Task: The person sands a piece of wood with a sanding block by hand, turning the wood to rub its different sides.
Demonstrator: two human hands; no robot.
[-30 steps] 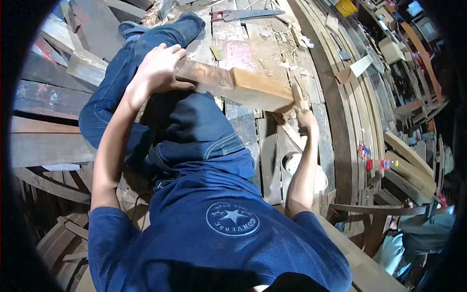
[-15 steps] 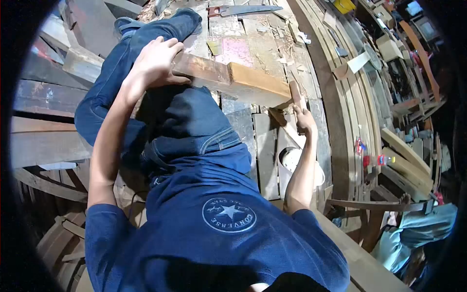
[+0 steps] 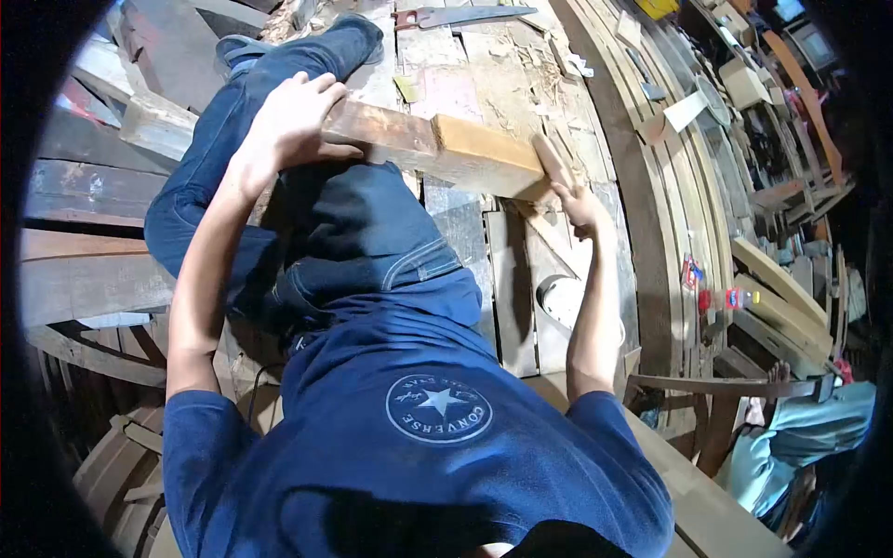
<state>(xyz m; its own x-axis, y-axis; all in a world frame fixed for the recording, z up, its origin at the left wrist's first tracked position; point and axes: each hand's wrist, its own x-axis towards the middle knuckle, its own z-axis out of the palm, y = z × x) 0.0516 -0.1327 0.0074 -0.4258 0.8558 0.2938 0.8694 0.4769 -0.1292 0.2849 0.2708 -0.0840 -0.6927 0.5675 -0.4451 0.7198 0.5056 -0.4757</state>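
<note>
A thick wooden beam (image 3: 386,133) with a lighter, raised end section (image 3: 488,152) lies across the thigh, in the upper middle of the view. My left hand (image 3: 296,123) grips its left end, thumb along the near side and fingers over the top. Close to the beam's right end, my right hand (image 3: 580,206) is closed around a narrow wooden piece (image 3: 553,160) that leans up and left. Its top sits beside the beam's end face; whether they touch I cannot tell. Most of my right fingers are hidden behind the hand.
A handsaw (image 3: 460,16) lies on the plank floor (image 3: 507,260) at the top, among wood shavings. A white round object (image 3: 561,299) rests near my right forearm. Long boards (image 3: 674,200) run along the right side, with a red-capped bottle (image 3: 728,298) beyond.
My right hand has shifted slightly, and its wooden piece now leans further left beside the beam's end. The left hand keeps its hold on the beam.
</note>
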